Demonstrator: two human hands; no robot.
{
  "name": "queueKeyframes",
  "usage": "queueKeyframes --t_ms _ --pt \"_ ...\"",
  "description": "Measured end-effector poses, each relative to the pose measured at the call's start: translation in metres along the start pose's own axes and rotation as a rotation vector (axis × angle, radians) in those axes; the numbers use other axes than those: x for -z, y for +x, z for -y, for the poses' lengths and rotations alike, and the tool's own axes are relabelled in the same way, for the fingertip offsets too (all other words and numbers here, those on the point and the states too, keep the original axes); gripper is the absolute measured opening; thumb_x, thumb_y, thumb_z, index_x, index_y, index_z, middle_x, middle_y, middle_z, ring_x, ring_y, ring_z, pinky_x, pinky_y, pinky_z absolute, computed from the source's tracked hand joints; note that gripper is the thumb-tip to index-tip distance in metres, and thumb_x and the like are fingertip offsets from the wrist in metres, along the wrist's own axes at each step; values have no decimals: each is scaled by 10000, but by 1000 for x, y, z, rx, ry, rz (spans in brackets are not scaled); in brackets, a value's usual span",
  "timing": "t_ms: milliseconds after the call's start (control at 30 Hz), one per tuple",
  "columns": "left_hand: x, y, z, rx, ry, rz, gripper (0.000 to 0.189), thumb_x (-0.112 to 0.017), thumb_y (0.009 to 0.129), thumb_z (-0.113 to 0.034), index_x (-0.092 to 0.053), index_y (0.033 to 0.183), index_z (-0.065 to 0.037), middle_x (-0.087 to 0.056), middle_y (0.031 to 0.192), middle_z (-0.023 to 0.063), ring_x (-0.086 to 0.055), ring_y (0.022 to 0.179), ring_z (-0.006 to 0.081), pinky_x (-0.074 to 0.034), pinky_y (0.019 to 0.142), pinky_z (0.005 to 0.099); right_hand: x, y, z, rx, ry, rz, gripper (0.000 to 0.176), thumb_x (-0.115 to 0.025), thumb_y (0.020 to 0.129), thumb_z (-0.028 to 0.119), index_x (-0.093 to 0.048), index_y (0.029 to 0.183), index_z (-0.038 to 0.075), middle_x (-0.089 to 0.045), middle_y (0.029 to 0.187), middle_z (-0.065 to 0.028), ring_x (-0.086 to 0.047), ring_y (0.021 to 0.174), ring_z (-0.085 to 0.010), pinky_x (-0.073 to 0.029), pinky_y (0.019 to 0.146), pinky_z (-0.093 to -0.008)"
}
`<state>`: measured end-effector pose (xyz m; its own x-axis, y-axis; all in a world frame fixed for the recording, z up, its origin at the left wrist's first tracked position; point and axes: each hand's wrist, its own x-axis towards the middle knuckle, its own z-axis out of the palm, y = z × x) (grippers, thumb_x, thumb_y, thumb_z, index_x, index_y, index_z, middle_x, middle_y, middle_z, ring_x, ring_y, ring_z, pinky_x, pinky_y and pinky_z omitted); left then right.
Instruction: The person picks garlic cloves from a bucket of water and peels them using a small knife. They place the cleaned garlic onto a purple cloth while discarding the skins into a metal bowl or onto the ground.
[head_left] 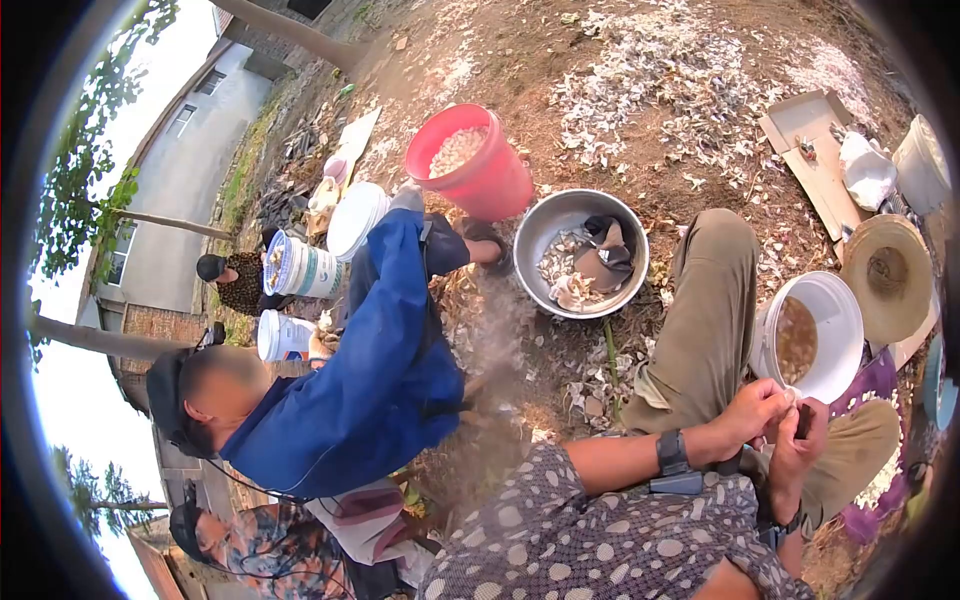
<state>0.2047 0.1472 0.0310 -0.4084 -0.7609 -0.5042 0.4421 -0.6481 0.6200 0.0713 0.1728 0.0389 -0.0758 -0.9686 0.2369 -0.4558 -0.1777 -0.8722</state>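
My left hand, with a dark watch on its wrist, meets my right hand above my lap. Fingers of both are pinched together on a small whitish piece, apparently a garlic clove, mostly covered by the fingertips. Just beyond them stands a white bucket holding brownish liquid with pale pieces in it. A metal basin past my left knee contains unpeeled garlic, loose skins and a dark-and-brown item.
A pink bucket of pale cloves stands beyond the basin. A person in a blue jacket sits close by, others farther off near white buckets. Garlic skins litter the ground. A straw hat and cardboard lie beyond my bucket.
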Motion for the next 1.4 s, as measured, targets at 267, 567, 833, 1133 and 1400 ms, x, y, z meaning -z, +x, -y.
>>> queueKeyframes --t_ms 267,567,833,1133,1400 --pt "4 4 -1 -14 -24 -12 239 -581 1034 -329 -566 959 -103 -518 710 -38 -444 524 33 -365 398 203 2 -3 -4 -173 140 128 182 -548 955 -64 -557 1125 1 -556 1023 -46 -586 845 -107 -492 742 -249" --pt "0 8 4 -168 -2 -48 169 -587 1016 -225 -557 909 -98 -523 728 -42 -424 549 22 -322 417 208 -5 -10 -9 -205 386 104 193 -525 974 -65 -496 1144 21 -492 1070 -49 -514 925 -105 -453 823 -250" --pt "-4 17 6 -364 131 -70 159 -584 983 -161 -546 871 -55 -552 774 -35 -469 667 27 -408 562 223 -8 -14 -18 -165 399 74 141 -544 1007 -27 -483 1121 29 -475 1082 -65 -488 964 -133 -428 860 -274" --pt "2 21 8 -374 208 -123 120 -581 944 -104 -551 845 -43 -579 769 -23 -512 710 40 -436 601 236 -13 -11 -14 -26 223 60 93 -542 1052 54 -486 1121 30 -494 1061 -33 -492 904 -96 -445 789 -235" --pt "11 15 5 -309 33 -24 143 -589 1008 -166 -557 942 -43 -695 866 45 -560 705 64 -458 597 241 -13 -10 -21 -306 404 100 114 -557 1056 138 -542 1081 27 -523 974 5 -490 850 -72 -433 744 -215"
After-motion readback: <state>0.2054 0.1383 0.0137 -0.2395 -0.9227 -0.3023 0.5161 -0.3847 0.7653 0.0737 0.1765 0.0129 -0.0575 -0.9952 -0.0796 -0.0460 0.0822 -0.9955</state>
